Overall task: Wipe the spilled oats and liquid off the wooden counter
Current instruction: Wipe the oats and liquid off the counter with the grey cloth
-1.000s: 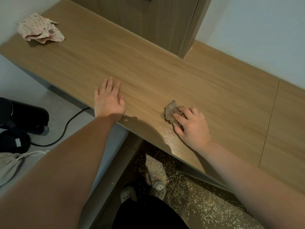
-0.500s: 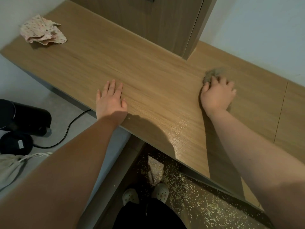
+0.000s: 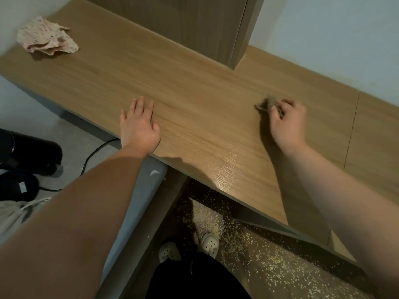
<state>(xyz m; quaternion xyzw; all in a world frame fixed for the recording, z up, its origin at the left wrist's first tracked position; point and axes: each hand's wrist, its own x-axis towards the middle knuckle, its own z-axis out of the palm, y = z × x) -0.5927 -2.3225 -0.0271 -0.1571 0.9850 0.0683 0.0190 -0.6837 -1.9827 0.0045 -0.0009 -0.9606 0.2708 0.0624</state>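
Wooden counter [image 3: 194, 100] mid-span: right hand [image 3: 287, 124] fingers clutch wad [image 3: 266, 104]; left hand [image 3: 139, 126] splayed flat at front edge.

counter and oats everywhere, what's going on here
A person is wiping down the wooden counter. The right hand is closed on a small brownish wad of cloth pressed to the surface, while the left hand rests flat and open near the front edge. A wet sheen shows on the counter by the front edge. Lots of spilled oats lie on the floor below, around the person's shoes. A crumpled patterned cloth sits unused at the far left corner.
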